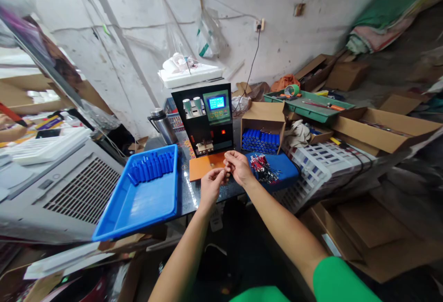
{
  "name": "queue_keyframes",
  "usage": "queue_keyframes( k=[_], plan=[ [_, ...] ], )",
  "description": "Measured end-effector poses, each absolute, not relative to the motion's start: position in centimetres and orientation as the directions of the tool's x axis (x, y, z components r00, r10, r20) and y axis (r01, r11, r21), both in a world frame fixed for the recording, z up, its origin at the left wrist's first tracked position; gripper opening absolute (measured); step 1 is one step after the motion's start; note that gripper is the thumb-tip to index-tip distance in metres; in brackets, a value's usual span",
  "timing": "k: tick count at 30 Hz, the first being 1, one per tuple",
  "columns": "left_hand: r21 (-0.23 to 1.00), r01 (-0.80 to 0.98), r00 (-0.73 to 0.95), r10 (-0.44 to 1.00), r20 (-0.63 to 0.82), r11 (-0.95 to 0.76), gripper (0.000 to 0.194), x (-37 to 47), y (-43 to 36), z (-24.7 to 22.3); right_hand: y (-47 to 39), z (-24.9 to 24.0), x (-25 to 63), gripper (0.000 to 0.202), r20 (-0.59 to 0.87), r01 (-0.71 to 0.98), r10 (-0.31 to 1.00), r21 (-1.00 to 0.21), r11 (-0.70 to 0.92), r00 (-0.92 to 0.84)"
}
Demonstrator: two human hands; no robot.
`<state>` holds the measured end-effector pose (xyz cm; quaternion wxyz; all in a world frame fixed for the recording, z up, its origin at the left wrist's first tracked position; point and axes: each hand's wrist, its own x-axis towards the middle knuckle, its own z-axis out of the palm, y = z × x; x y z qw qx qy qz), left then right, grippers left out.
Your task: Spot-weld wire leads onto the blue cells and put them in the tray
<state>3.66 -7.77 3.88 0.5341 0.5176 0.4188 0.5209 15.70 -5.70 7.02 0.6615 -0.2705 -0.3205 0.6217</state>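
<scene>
My left hand and my right hand meet in front of a black machine. Both are closed in a pinch on a thin wire, mostly hidden by the fingertips. Below them lies an orange board at the machine's foot. A lit blue display shows on the machine's front. Just right of my right hand, a pile of red and black wire leads rests on a blue surface.
Blue cylindrical cells stand in a blue tray on the left. More blue cells are stacked in a cardboard box behind the leads. A steel flask stands beside the machine. At right are a white basket and a green tray.
</scene>
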Motion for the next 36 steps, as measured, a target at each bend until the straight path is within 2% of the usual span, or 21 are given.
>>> queue_keyframes(
  k=[4, 9, 14, 19, 22, 25, 28, 30, 31, 33, 36],
  plan=[
    [0.971, -0.014, 0.035, 0.971, 0.237, -0.237, 0.032, 3.2, -7.6, 3.8, -5.6, 6.5, 15.9, 0.030, 0.115, -0.590, 0.993, -0.802, 0.092, -0.001],
    [0.902, 0.241, 0.069, 0.934, 0.351, -0.357, 0.024, 1.5, -7.3, 4.3, -5.4, 5.6, 16.2, 0.026, 0.246, -0.277, 0.962, -0.939, 0.206, -0.117],
    [0.873, 0.329, 0.137, 0.933, 0.333, -0.360, 0.022, -0.3, -7.2, 4.4, -5.4, 4.6, 15.7, 0.017, 0.323, -0.068, 0.930, -0.946, 0.316, -0.175],
    [0.885, 0.338, 0.164, 0.946, 0.280, -0.320, 0.022, -1.9, -7.8, 3.7, -5.2, 3.5, 14.7, 0.018, 0.313, -0.029, 0.924, -0.949, 0.314, -0.221],
    [0.864, 0.406, 0.092, 0.953, 0.287, -0.299, 0.019, -4.5, -7.0, 3.8, -4.2, 2.7, 14.1, 0.022, 0.318, -0.028, 0.937, -0.948, 0.317, -0.142],
    [0.791, 0.583, -0.153, 0.931, 0.332, -0.186, 0.017, -9.7, -4.8, 4.4, -2.9, 1.6, 13.6, 0.031, 0.288, -0.001, 0.957, -0.958, 0.288, -0.020],
    [0.658, 0.736, -0.454, 0.838, 0.302, 0.161, 0.019, -16.5, -2.2, 5.1, -2.1, 0.6, 13.4, 0.037, 0.241, 0.041, 0.970, -0.970, 0.240, 0.018],
    [0.539, 0.722, -0.613, 0.763, 0.208, 0.433, 0.021, -20.7, -0.8, 5.3, -1.9, 0.1, 13.3, 0.038, 0.226, 0.060, 0.974, -0.973, 0.225, 0.015],
    [0.497, 0.697, -0.661, 0.733, 0.163, 0.518, 0.020, -22.3, -0.2, 5.3, -1.9, 0.0, 13.2, 0.038, 0.223, 0.068, 0.975, -0.973, 0.221, 0.013],
    [0.467, 0.663, -0.705, 0.697, 0.130, 0.584, 0.019, -24.7, 0.7, 4.9, -1.9, -0.2, 13.1, 0.038, 0.217, 0.080, 0.976, -0.973, 0.215, 0.009],
    [0.487, 0.654, -0.709, 0.693, 0.128, 0.579, 0.017, -25.9, 1.5, 4.0, -2.0, -0.2, 13.1, 0.038, 0.210, 0.079, 0.978, -0.975, 0.209, 0.001]
  ],
)
